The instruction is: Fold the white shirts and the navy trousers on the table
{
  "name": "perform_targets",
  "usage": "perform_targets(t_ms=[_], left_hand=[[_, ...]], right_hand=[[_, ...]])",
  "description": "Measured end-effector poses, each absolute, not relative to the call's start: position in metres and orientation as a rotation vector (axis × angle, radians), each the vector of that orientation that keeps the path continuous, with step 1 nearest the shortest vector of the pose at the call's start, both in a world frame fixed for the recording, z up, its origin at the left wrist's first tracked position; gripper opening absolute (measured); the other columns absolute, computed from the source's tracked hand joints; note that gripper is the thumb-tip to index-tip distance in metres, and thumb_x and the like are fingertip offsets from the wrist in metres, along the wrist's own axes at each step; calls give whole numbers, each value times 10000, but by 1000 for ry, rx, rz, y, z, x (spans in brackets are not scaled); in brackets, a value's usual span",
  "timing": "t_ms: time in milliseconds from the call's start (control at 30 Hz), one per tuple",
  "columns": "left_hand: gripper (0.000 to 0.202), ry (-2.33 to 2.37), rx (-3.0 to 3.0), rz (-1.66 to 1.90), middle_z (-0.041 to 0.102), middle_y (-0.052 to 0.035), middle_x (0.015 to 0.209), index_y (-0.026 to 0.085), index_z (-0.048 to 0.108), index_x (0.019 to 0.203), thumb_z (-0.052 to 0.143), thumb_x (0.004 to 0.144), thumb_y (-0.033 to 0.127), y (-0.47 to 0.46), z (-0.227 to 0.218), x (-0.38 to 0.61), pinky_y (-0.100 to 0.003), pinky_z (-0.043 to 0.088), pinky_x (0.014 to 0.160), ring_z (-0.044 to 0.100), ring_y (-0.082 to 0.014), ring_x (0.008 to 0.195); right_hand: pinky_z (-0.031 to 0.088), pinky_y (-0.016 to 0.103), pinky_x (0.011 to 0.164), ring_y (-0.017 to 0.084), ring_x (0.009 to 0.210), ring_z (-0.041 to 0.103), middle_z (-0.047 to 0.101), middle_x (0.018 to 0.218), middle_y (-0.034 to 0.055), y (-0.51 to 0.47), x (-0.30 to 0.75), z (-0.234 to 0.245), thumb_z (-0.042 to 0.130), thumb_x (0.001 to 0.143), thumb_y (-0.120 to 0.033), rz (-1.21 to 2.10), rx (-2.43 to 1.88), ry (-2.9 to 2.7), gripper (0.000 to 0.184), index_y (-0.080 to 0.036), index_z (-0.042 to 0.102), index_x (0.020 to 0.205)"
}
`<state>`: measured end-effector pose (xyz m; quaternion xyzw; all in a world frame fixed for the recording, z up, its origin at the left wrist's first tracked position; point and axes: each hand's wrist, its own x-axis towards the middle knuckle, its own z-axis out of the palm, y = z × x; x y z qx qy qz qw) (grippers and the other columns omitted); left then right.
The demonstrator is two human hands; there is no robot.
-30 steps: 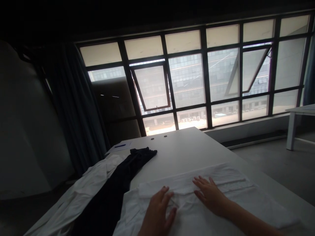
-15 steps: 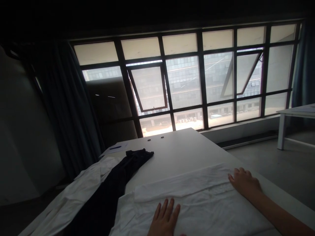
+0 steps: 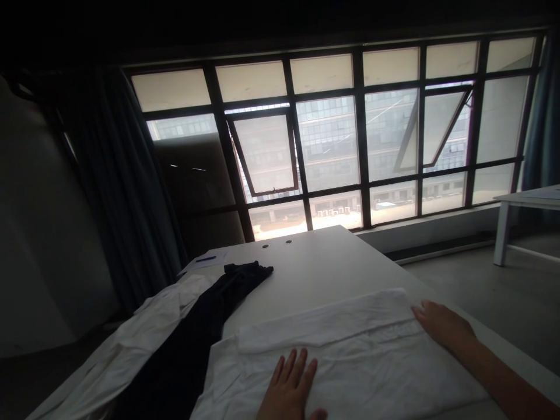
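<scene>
A folded piece of white cloth [image 3: 350, 361], possibly a garment, lies across the near part of the white table, lightly wrinkled, with a folded band along its far side. My left hand [image 3: 289, 388] rests flat on it, palm down, fingers spread. At the cloth's right edge is my right hand [image 3: 444, 326], turned partly on its side. Its thumb and a forefinger show a little apart near the edge; the other fingers are hidden. Left of the cloth lies a dark garment [image 3: 196, 338], and beyond that another white garment [image 3: 144, 332].
The white table [image 3: 301, 268] stretches toward the windows [image 3: 328, 146], two of which are tilted open. Paper with a blue pen [image 3: 205, 258] lies at its far left. A second white table [image 3: 501, 233] stands at the right. Dark curtains [image 3: 126, 192] hang at the left.
My right hand has shifted slightly right and rolled onto its side, so fewer fingers show. My left hand stays spread on the cloth, its thumb more in view.
</scene>
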<state>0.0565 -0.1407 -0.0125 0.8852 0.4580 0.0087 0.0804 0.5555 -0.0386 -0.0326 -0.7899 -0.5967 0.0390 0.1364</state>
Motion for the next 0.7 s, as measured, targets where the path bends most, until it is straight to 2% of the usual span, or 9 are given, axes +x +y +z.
perform_targets(t_ms=[167, 333, 400, 533, 700], left_hand=[[819, 1360, 2662, 74, 154, -70, 1627, 371, 179, 1576, 444, 909, 765, -142, -12, 56, -656, 242, 1174, 193, -411, 1482], [815, 1365, 2688, 91, 161, -67, 1625, 379, 172, 1574, 454, 910, 759, -142, -16, 55, -652, 254, 1170, 206, -410, 1480], [822, 1369, 2688, 71, 159, -73, 1625, 373, 168, 1576, 454, 910, 760, -142, -16, 55, -650, 255, 1170, 204, -409, 1481], [818, 1368, 2694, 78, 164, -82, 1625, 361, 172, 1578, 462, 916, 744, -142, -15, 56, -653, 257, 1166, 208, -414, 1480], [813, 1361, 2668, 79, 157, -87, 1626, 346, 202, 1579, 444, 917, 752, -146, -9, 57, -646, 243, 1173, 201, -414, 1483]], right_hand=[[501, 466, 751, 360, 904, 710, 727, 916, 192, -41, 565, -34, 317, 934, -663, 212, -2341, -1663, 583, -199, 644, 805], [501, 434, 741, 336, 886, 717, 725, 944, 189, -38, 558, -33, 359, 951, -565, 176, -2318, -1698, 466, -182, 625, 939], [504, 448, 740, 349, 881, 715, 722, 930, 206, -38, 554, -33, 345, 958, -553, 158, -2348, -1647, 490, -150, 621, 993], [506, 451, 731, 351, 869, 710, 713, 915, 216, -40, 551, -33, 299, 973, -546, 125, -2370, -1606, 538, -136, 645, 927], [496, 416, 691, 335, 854, 710, 716, 940, 195, -37, 557, -38, 368, 963, -515, 32, -2295, -1674, 456, -156, 648, 927]])
